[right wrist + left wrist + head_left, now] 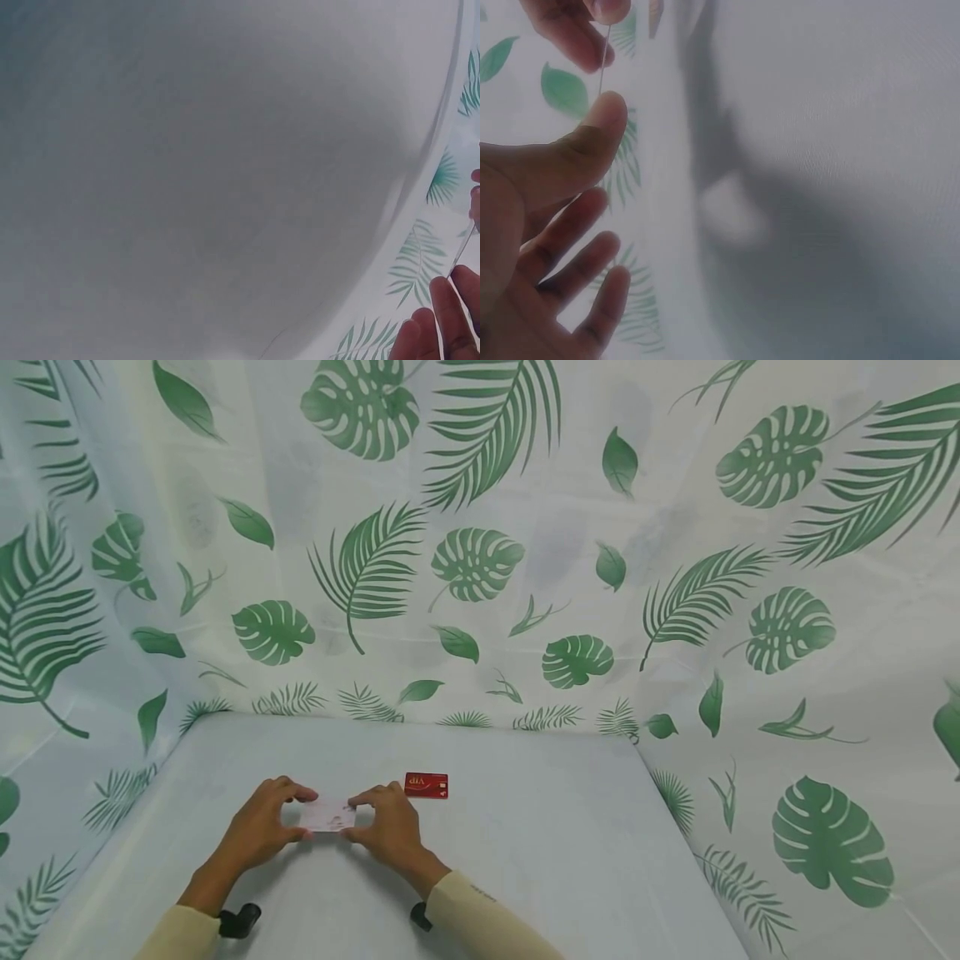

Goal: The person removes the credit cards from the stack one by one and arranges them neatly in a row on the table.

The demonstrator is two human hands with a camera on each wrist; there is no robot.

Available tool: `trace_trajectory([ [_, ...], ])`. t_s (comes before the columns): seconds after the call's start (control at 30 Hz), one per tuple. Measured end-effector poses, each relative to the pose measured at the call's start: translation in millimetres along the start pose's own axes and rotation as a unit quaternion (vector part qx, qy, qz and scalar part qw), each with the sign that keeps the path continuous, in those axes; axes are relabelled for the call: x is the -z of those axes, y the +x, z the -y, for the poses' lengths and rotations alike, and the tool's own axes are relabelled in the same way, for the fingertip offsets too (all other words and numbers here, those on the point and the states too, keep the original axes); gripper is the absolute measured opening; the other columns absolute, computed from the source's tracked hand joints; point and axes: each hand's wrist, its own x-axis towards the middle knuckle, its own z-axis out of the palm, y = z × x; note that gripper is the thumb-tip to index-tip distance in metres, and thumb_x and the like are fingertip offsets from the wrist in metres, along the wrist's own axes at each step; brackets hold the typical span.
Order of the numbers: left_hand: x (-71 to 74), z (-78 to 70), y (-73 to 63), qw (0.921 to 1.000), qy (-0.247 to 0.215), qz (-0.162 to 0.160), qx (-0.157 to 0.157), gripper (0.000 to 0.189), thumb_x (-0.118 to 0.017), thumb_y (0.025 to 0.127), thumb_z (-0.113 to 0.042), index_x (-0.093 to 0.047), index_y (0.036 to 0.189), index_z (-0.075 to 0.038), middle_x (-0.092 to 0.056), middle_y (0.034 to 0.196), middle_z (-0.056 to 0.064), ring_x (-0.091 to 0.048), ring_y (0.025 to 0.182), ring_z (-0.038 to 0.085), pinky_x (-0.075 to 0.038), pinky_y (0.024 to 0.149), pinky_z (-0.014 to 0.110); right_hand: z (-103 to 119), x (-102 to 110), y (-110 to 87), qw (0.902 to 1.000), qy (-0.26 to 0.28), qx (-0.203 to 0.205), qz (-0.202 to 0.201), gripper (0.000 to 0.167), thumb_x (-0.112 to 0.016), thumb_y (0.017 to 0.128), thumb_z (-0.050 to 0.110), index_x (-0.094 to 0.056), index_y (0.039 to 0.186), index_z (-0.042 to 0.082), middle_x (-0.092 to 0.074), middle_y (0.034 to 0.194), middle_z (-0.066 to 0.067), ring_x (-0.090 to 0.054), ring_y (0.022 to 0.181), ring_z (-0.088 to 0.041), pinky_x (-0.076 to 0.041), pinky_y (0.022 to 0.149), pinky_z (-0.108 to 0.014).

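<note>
Between both hands, a pale pinkish-white card (327,816) is held just above the white table. My left hand (261,823) pinches its left edge between thumb and fingers, and my right hand (392,825) pinches the right edge the same way. Seen edge-on in the left wrist view, the card (604,64) is a thin line between the left hand (562,195) and the fingers of the other. The right wrist view catches only part of the right hand (442,322) at its corner, with the card's edge (460,251). A red VIP card (426,786) lies flat beyond the right hand.
The white-covered table (555,843) stretches out around the hands. Behind it and at both sides hangs a white curtain (517,618) with green leaf prints. A dark strap piece (240,921) sits at the left wrist, another (422,916) at the right.
</note>
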Motion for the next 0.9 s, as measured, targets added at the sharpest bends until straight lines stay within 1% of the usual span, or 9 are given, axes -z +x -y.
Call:
trace_trajectory([
  [0.2, 2.6, 2.8, -0.2, 1.0, 0.004, 0.005, 0.002, 0.056, -0.1, 0.069, -0.016, -0.075, 0.12, -0.015, -0.068, 0.113, 0.003, -0.062, 0.109, 0.03, -0.054, 0.091, 0.054, 6, -1, -1.4, 0.9999, -0.014, 0.007, 0.0, 0.042, -0.092, 0.082, 0.043, -0.081, 0.121, 0.032, -0.077, 0.119, 0.015, -0.056, 0.107, -0.003, -0.052, 0.088, -0.021],
  [0.43, 2.7, 8.2, 0.1, 0.9999, 0.002, 0.014, 0.002, 0.056, -0.099, 0.069, -0.013, -0.075, 0.119, -0.015, -0.068, 0.111, 0.002, -0.062, 0.106, 0.027, -0.053, 0.089, 0.052, 8, -3, -3.0, 0.9998, -0.017, 0.006, 0.006, 0.041, -0.093, 0.082, 0.04, -0.081, 0.121, 0.033, -0.076, 0.119, 0.015, -0.055, 0.106, -0.002, -0.051, 0.085, -0.02],
  [0.67, 1.1, 14.2, -2.3, 0.9999, 0.008, 0.013, -0.004, 0.054, -0.099, 0.069, -0.011, -0.076, 0.117, -0.014, -0.068, 0.109, 0.001, -0.062, 0.104, 0.026, -0.052, 0.088, 0.048, 5, -9, -4.0, 0.999, -0.027, 0.033, 0.013, 0.039, -0.092, 0.085, 0.037, -0.081, 0.122, 0.032, -0.076, 0.12, 0.015, -0.053, 0.103, -0.001, -0.049, 0.082, -0.017],
  [0.9, 3.8, 13.5, -4.5, 0.9998, 0.004, 0.019, -0.001, 0.054, -0.099, 0.069, -0.009, -0.076, 0.117, -0.013, -0.069, 0.11, 0.002, -0.063, 0.104, 0.027, -0.053, 0.088, 0.05, 7, -10, -4.5, 0.9979, -0.038, 0.05, 0.012, 0.039, -0.093, 0.084, 0.034, -0.082, 0.12, 0.029, -0.077, 0.118, 0.014, -0.052, 0.098, -0.001, -0.047, 0.08, -0.015],
])
